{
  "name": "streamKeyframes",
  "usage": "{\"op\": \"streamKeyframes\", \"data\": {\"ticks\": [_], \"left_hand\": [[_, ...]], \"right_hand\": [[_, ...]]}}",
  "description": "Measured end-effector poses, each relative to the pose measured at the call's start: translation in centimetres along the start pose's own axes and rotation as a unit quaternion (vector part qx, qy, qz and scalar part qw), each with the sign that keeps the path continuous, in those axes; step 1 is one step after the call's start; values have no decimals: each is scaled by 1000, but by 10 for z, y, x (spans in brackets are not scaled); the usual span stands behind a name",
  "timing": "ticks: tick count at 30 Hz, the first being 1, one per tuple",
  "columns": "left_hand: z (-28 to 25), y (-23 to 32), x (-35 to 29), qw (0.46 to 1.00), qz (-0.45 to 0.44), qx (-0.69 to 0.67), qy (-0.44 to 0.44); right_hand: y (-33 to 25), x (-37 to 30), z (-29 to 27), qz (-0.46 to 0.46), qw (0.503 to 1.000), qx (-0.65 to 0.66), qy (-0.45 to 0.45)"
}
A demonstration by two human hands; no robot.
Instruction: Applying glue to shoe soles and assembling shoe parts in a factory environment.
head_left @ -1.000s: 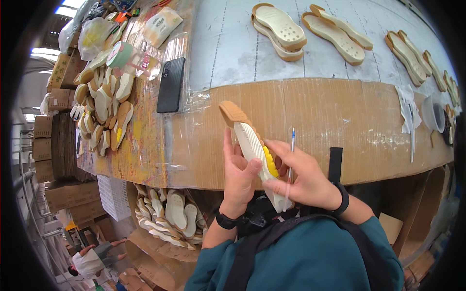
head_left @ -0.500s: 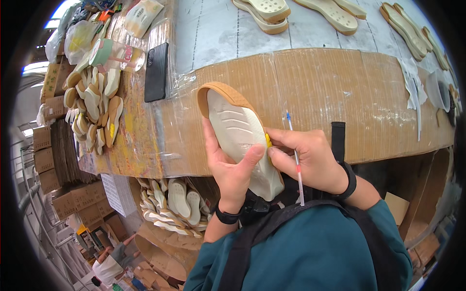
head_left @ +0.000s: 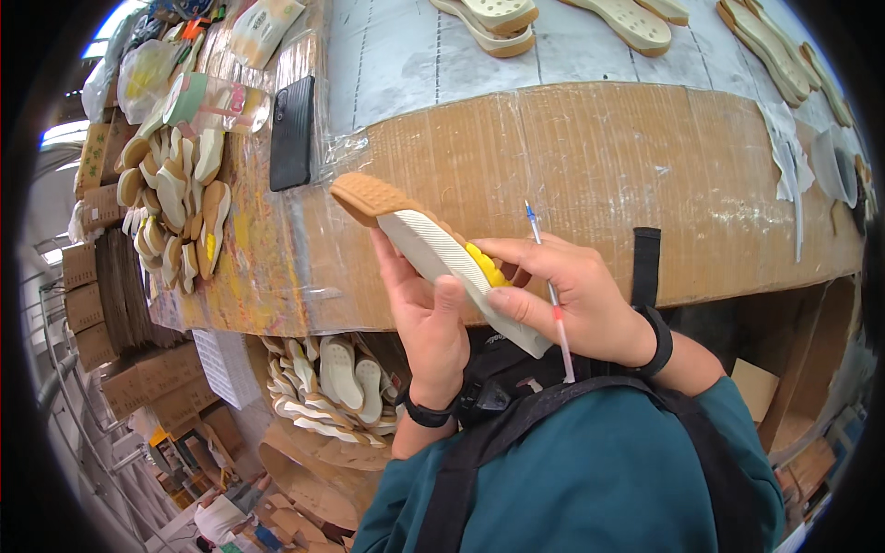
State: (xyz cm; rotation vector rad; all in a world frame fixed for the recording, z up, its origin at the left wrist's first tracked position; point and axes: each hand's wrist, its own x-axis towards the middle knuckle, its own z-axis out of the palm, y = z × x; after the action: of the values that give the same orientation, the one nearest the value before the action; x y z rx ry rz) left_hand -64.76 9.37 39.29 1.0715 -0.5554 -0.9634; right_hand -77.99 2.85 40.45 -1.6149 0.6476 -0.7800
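In front of my body I hold a shoe sole (head_left: 426,247), white with a tan outsole, tilted so its ribbed side wall faces up. My left hand (head_left: 431,336) is closed around it from the left, thumb against the side wall. On the other edge, the thumb and forefinger of my right hand (head_left: 595,304) pinch the sole at a bright yellow piece (head_left: 485,264) on its side. A slim pen (head_left: 544,263) with a blue tip also rests in my right hand, passing between the fingers with its tip pointing away from me.
Cardboard (head_left: 599,166) under clear film covers the near table. More soles (head_left: 622,23) lie along the far edge, with a pile (head_left: 175,207) at left and others in a box (head_left: 318,452) below. A black phone (head_left: 292,134) and a cup (head_left: 217,103) stand nearby.
The sole has been rolled from showing its inner face to showing its side wall and tan outsole. More of the yellow piece now shows. Both hands keep their hold.
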Motion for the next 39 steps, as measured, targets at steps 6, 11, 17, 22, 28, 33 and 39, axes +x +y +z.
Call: {"op": "streamKeyframes", "data": {"ticks": [6, 11, 17, 22, 28, 33, 39], "left_hand": [[-6, -7, -2, 999, -9, 1, 31], [-12, -9, -5, 998, -52, -12, 29], [-10, -11, -8, 998, -53, -38, 25], [-6, -8, -6, 997, -47, -42, 35], [-17, -9, -4, 998, -60, -9, -6], [-15, -15, 0, 995, -96, 33, 3], [-6, -1, 4, 994, -112, -8, -3]], "right_hand": [[2, 1, 3, -43, 994, -95, -28], [0, 4, 5, -90, 986, -139, -1], [5, 2, 5, -94, 980, -176, 0], [3, -1, 7, -131, 954, -270, 16], [2, -3, 4, -170, 921, -349, -1], [10, -6, -4, -164, 921, -353, 2], [1, 13, -6, -63, 986, -150, -40]]}}
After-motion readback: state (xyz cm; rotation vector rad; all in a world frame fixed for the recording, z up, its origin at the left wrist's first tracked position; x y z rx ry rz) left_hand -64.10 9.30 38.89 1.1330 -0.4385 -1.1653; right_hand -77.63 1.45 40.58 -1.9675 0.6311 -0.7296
